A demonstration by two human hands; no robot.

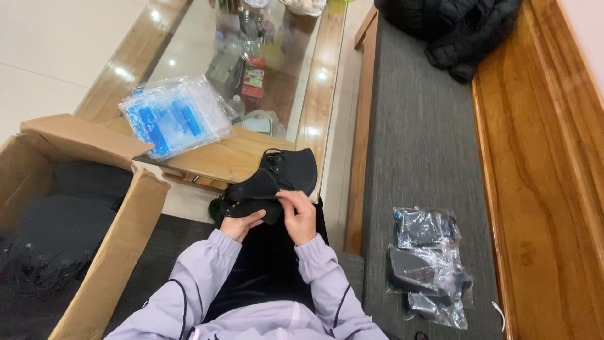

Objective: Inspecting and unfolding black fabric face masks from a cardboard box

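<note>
Lilac sleeves [251, 296] below; both hands [277, 220] pinch black mask [277, 179], fingertips on lower edge.

A pale tiled floor [56, 56] lay at the upper left. On it stood a low table [245, 160] — wood frame, glass top [201, 44] — with ceiling lights reflected as bright spots along its rails. To the right ran a wooden bench [535, 176] with a grey cushion [415, 138] (a dark jacket [453, 28] heaped at its far end). At the left edge stood an open cardboard box [113, 252].
</note>
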